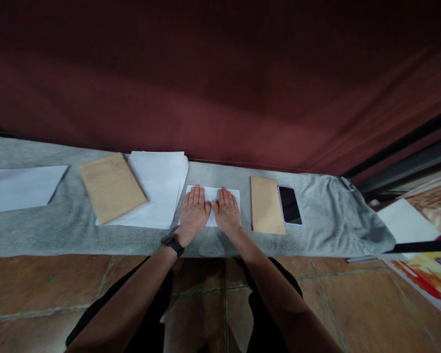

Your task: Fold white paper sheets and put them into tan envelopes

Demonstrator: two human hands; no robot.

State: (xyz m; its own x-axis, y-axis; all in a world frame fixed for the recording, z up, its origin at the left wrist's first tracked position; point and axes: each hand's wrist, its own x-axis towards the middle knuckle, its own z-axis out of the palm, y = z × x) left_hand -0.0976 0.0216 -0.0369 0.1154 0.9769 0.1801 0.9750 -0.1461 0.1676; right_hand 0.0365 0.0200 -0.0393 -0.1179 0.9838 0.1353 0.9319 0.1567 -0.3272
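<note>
Both palms press down on a white sheet of paper (212, 219), which looks folded small and lies on the grey cloth in front of me. My left hand (194, 210), with a black watch at the wrist, covers the sheet's left part, fingers stretched flat. On its right part rests my right hand (227, 210), also flat, with the thumbs nearly meeting in the middle. Left of my hands, a brown envelope (113, 188) overlaps a stack of white paper (161, 181). To the right lies a narrower brown envelope (267, 205).
A phone (290, 205) with a dark screen touches the right envelope's side. More white paper (22, 189) lies at the far left. The grey cloth (327, 215) covers a narrow bench, with a dark red curtain (220, 98) behind. Tiled floor (202, 318) shows below.
</note>
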